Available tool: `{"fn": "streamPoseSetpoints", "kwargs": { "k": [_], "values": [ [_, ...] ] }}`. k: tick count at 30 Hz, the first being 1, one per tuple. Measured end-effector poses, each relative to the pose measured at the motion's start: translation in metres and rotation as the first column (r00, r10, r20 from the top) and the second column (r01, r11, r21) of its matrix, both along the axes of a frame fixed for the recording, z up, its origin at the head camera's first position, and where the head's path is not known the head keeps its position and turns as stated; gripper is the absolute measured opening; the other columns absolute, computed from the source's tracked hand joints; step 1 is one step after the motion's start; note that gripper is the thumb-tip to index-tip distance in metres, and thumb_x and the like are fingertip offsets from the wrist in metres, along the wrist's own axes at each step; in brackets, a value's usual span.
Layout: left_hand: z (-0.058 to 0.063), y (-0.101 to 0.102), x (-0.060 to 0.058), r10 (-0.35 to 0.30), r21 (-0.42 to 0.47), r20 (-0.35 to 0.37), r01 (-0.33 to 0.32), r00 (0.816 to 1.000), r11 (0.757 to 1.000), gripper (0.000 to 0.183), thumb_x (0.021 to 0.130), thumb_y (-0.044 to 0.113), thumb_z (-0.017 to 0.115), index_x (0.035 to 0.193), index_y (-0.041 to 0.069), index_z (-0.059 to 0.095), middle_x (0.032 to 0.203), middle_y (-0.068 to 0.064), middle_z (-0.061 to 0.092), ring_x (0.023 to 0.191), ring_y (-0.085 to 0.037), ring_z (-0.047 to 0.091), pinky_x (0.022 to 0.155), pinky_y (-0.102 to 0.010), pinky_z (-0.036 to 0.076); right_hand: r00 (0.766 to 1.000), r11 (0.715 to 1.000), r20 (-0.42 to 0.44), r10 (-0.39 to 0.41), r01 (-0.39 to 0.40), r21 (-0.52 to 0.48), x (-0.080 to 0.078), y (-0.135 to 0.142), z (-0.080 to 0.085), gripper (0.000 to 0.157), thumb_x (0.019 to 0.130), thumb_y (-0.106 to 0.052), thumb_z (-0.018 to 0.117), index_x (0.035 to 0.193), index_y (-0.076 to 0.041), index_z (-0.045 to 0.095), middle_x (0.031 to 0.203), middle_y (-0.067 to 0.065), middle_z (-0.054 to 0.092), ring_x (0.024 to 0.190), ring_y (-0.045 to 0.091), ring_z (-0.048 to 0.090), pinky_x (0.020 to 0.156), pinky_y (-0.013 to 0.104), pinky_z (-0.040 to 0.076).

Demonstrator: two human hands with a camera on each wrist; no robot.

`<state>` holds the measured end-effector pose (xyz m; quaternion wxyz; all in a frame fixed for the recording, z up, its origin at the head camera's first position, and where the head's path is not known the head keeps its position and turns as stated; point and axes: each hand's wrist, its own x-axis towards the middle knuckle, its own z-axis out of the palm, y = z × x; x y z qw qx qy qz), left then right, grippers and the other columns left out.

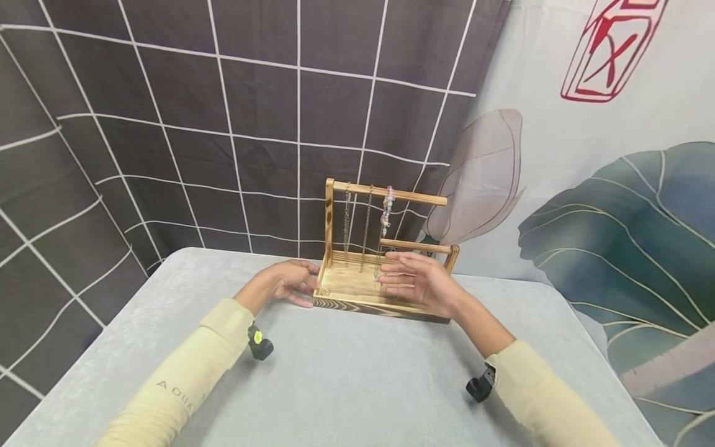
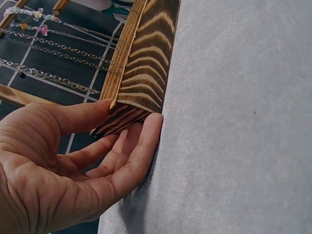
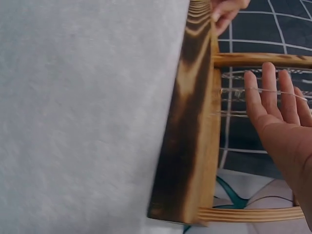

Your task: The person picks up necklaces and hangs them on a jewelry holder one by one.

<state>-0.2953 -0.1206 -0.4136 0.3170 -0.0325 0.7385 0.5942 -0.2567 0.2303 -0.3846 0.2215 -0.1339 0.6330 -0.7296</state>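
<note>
The left hand [image 1: 292, 279] pinches the left end of a wooden rack [image 1: 357, 305], its thumb on the upper edge and its fingers against the end and lower corner. The right hand [image 1: 419, 282] is spread, its fingers nearly straight and apart, over the right part of the rack's tray. A thin strand crosses those fingers in the right wrist view; whether it presses on them is hard to tell.

Three necklaces hang from the top bar [image 1: 421, 197]: a chain [image 1: 347, 223] nearest the left post, a second chain [image 1: 367, 226] beside it, and a beaded necklace [image 1: 386, 211] closest to the right hand. The lower bar [image 1: 416, 245] runs behind that hand to a short post on the right.

The rack stands upright towards the back of the table [image 1: 346, 372], which has a pale grey cover. Both arms wear cream sleeves [image 1: 162, 385]. Behind hang a dark curtain [image 1: 262, 99] with a white grid and, on the right, a pale sheet [image 1: 530, 62] with a big blue-green leaf and a red mark.
</note>
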Motion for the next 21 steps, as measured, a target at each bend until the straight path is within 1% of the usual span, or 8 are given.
{"fn": "streamPoseSetpoints", "kwargs": {
  "k": [3,6,9,12,14,21],
  "values": [
    [-0.001,0.0,0.0,-0.005,-0.003,-0.003,0.005,1.0,1.0,0.067,0.104,-0.006,0.064,0.166,-0.001,0.041,0.117,-0.013,0.071,0.106,-0.026,0.074,0.098,-0.048,0.074,0.999,1.0,-0.05,0.013,-0.013,0.004,0.001,0.003,0.01,0.047,0.121,-0.026,0.047,0.165,-0.007,0.05,0.142,0.004,0.077,0.131,0.027,0.077,0.121,0.056,0.063],
    [-0.001,0.0,0.0,-0.008,-0.007,-0.004,0.008,1.0,1.0,0.07,0.104,-0.006,0.063,0.169,0.0,0.038,0.116,-0.013,0.072,0.107,-0.027,0.075,0.098,-0.048,0.074,0.994,1.0,-0.106,0.016,-0.014,0.018,0.001,0.006,0.02,0.047,0.122,-0.026,0.045,0.165,-0.009,0.05,0.137,-0.003,0.079,0.13,0.024,0.077,0.116,0.049,0.066],
    [-0.001,0.0,0.0,-0.007,-0.011,-0.003,0.007,1.0,1.0,0.071,0.104,-0.006,0.063,0.17,0.001,0.037,0.115,-0.014,0.072,0.107,-0.027,0.075,0.099,-0.049,0.074,0.991,1.0,-0.133,0.004,-0.002,0.016,0.001,0.008,0.03,0.042,0.122,-0.025,0.044,0.162,-0.015,0.054,0.136,-0.004,0.08,0.127,0.02,0.078,0.113,0.046,0.068],
    [-0.001,0.0,0.0,-0.009,-0.011,-0.001,0.009,1.0,1.0,0.071,0.103,-0.007,0.063,0.169,0.001,0.038,0.116,-0.014,0.072,0.107,-0.027,0.076,0.099,-0.049,0.074,0.989,1.0,-0.145,-0.013,0.013,0.002,0.0,0.011,0.039,0.037,0.122,-0.026,0.045,0.156,-0.021,0.058,0.137,-0.001,0.08,0.124,0.02,0.079,0.112,0.046,0.069],
    [-0.001,0.0,0.0,-0.008,-0.009,-0.001,0.008,1.0,1.0,0.071,0.103,-0.007,0.063,0.169,0.001,0.038,0.116,-0.014,0.072,0.108,-0.027,0.076,0.098,-0.049,0.074,0.988,1.0,-0.151,-0.023,0.022,-0.006,0.0,0.012,0.046,0.035,0.122,-0.026,0.045,0.154,-0.023,0.059,0.137,0.001,0.08,0.123,0.021,0.08,0.112,0.046,0.069],
    [-0.001,0.0,-0.001,-0.002,-0.006,-0.002,0.002,1.0,1.0,0.073,0.103,-0.007,0.064,0.17,0.002,0.038,0.115,-0.014,0.074,0.108,-0.028,0.076,0.097,-0.049,0.075,0.983,0.997,-0.175,-0.06,0.052,-0.049,-0.001,0.018,0.068,0.036,0.123,-0.023,0.045,0.157,-0.022,0.056,0.13,0.002,0.081,0.12,0.024,0.082,0.109,0.048,0.071]
  ]
}}
